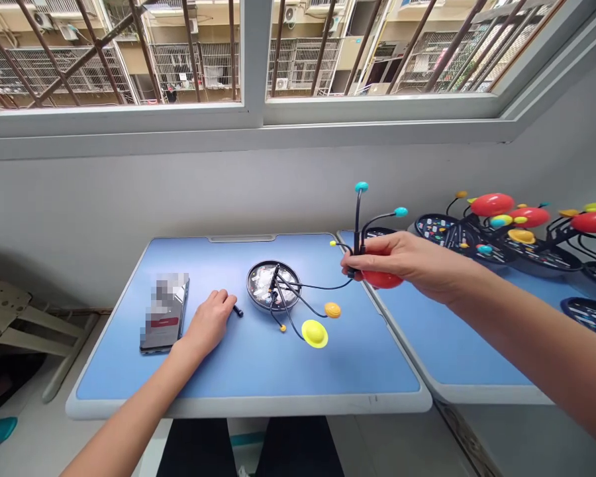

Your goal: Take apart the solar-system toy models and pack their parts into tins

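Note:
My right hand [395, 258] is raised over the right side of the table, pinching the black hub of a planet model's upper part. Its red ball [383, 279] shows under my fingers, and curved black arms end in turquoise balls [361, 187]. On the table stands the round base [274, 286], dark-rimmed with a shiny, patterned top. From its short post, thin black arms reach right to an orange ball [332, 310] and a yellow ringed planet [314, 334]. My left hand [212, 318] rests on the table left of the base, fingers closed on a short black rod [238, 311].
A phone [166, 315] lies on the left of the blue table [218, 377]. Several similar planet models with red balls [493, 204] crowd a second blue table [457, 358] at right. A wall and a barred window [253, 112] stand behind; a pale stool [4, 311] is at left.

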A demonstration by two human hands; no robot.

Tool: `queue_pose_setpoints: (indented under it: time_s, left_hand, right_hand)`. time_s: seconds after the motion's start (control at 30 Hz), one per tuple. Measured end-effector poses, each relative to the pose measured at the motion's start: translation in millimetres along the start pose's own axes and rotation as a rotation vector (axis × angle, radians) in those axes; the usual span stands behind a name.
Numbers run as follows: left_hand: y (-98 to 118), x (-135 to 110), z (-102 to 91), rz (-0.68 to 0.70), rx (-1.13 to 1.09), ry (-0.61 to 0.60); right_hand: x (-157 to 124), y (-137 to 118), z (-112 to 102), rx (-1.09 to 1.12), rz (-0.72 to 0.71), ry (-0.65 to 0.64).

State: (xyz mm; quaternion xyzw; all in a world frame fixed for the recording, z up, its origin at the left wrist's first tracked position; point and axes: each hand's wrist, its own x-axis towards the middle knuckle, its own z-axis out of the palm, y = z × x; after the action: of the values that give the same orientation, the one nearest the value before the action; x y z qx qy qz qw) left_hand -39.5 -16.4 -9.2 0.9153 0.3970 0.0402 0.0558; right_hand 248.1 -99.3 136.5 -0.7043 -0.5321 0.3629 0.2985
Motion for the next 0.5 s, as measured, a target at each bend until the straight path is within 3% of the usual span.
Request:
queue_pose_setpoints:
  time_s: [0.3,0.4,0.5]
  left_hand:
    - [4.3,-6.8,-1.5,0.038,-0.083,-0.004]
    - [6.3,-9.8,-6.9,0.045,-0.164,0.032]
    - [10.8,-11.2,-16.0,0.057,-0.389,0.093]
  right_hand:
    - [-30.4,40.2,3.0,0.083,0.136,-0.043]
    - [-31.7,41.3,2.9,0.087,0.131,-0.055]
    - [-25.5,32.7,4.6,0.084,0.092,-0.053]
